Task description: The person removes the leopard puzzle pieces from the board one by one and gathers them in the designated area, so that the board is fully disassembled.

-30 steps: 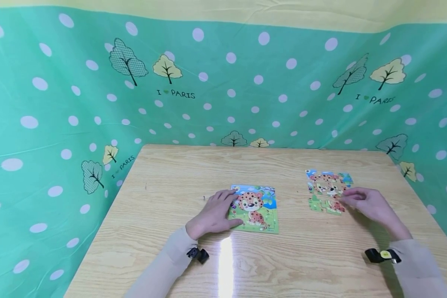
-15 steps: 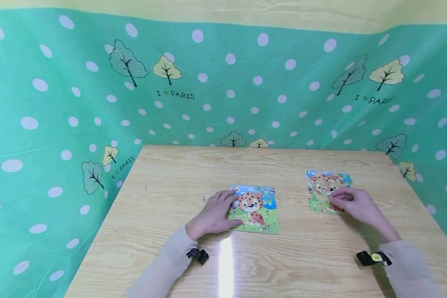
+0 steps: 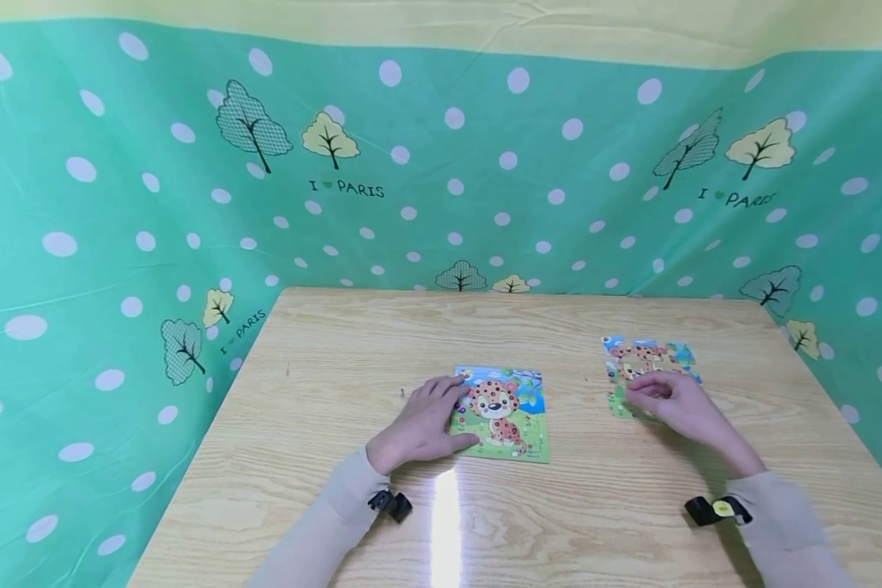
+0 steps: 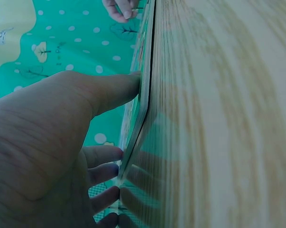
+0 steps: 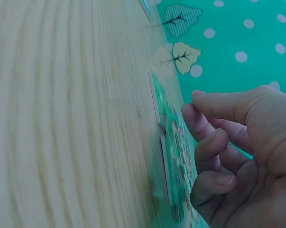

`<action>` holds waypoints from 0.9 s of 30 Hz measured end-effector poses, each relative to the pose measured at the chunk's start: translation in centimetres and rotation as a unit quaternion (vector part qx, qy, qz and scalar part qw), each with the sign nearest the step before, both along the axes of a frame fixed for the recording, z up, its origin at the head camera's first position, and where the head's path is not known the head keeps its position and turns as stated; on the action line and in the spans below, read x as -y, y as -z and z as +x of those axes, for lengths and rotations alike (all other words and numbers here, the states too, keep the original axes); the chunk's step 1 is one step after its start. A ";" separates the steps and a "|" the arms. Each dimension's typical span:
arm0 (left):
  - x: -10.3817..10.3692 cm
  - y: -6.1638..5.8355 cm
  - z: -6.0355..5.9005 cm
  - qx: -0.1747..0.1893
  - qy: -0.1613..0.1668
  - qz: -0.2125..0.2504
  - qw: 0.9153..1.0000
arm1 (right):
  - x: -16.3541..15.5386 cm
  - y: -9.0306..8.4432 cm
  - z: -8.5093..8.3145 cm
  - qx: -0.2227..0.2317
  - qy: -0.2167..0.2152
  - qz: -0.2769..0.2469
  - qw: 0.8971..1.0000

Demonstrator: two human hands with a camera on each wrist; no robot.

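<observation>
In the head view a square leopard-picture puzzle board [image 3: 525,429] lies flat near the middle of the table. My left hand [image 3: 428,420] rests along its left side, fingers spread; in the left wrist view the thumb lies over the edge of the board [image 4: 142,102]. To the right, loose jigsaw pieces [image 3: 621,347] form a second leopard picture with gaps between them. My right hand [image 3: 672,402] is just above their lower part and hides some of them. In the right wrist view its thumb and forefinger come close together with nothing visible between them, and the pieces [image 5: 169,161] lie beneath.
A wooden table [image 3: 353,343] carries both pictures. Behind and at the sides hangs a green dotted cloth [image 3: 412,196] with printed trees. A tiny dark mark [image 3: 403,393] shows left of the board. Bright light reflects from the near tabletop.
My right hand has moved left across the loose pieces, uncovering those on the right and covering the lower ones. The left hand and the board stay in place.
</observation>
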State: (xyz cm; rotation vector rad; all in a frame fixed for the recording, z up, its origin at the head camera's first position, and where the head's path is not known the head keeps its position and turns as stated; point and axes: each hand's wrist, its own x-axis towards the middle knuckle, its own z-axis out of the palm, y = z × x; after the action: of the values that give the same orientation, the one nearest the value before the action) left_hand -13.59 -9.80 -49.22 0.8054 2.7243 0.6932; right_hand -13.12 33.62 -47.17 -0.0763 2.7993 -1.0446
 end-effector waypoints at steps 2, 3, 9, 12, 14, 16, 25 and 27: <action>0.0 0.0 0.0 0.002 -0.001 0.001 1.000 | 0.4 0.1 0.0 -0.001 -0.006 -0.002 1.000; 0.0 0.0 0.0 0.003 -0.001 0.001 1.000 | 0.6 0.1 -0.1 0.000 -0.008 -0.004 1.000; 0.0 0.1 0.0 0.002 -0.001 0.001 1.000 | 1.9 0.3 -0.1 0.000 -0.016 -0.018 1.000; 0.0 0.2 0.0 0.002 0.000 0.000 1.000 | 2.7 0.2 -0.1 0.002 -0.023 -0.021 1.000; 0.0 0.2 0.0 0.003 0.000 0.000 1.000 | 3.2 0.1 0.0 0.004 -0.027 -0.021 0.999; 0.0 0.1 0.0 0.004 -0.001 0.000 1.000 | 3.6 0.1 -0.1 0.003 -0.030 -0.019 0.999; -0.1 0.1 0.0 0.003 0.000 0.001 1.000 | 5.9 0.1 -0.2 -0.003 -0.062 -0.035 0.997; -0.1 0.0 0.0 0.004 -0.001 0.000 1.000 | 6.5 0.1 -0.2 -0.003 -0.068 -0.043 0.997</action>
State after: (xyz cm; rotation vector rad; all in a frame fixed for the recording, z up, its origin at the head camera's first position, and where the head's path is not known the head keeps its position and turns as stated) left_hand -13.60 -9.74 -49.24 0.7979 2.7183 0.6961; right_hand -13.37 27.16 -47.27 -0.2773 2.7096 -1.1335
